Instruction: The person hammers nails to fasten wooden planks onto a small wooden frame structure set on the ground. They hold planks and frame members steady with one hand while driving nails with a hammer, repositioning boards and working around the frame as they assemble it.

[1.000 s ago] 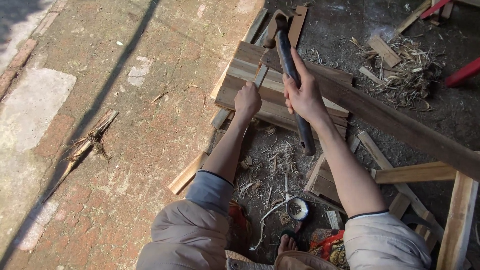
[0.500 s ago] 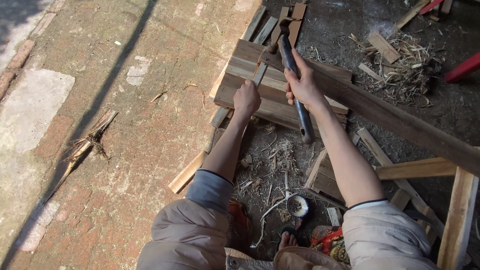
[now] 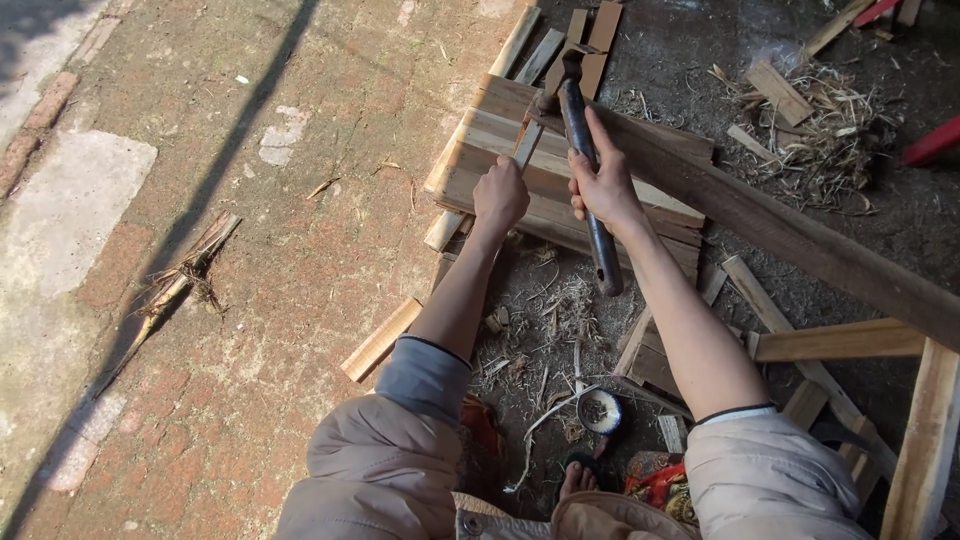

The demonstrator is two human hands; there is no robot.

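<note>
My right hand (image 3: 606, 188) grips the dark metal handle of a hammer (image 3: 585, 155), whose head rests near the top edge of a stack of pale wooden boards (image 3: 520, 185). My left hand (image 3: 499, 196) is closed on a thin wooden slat (image 3: 527, 143) that stands on the boards just left of the hammer. A long dark plank (image 3: 780, 235) runs diagonally from under the hammer head toward the right edge.
Brick paving (image 3: 250, 250) fills the left side, with a splintered stick (image 3: 170, 290) lying on it. Wood shavings and offcuts (image 3: 800, 110) lie at the upper right. Pale timber pieces (image 3: 850, 340) cross at the right. A small round tin (image 3: 602, 411) sits near my foot.
The hammer has swung forward and down, so its head now sits at the boards' far edge. My left hand stays on the slat.
</note>
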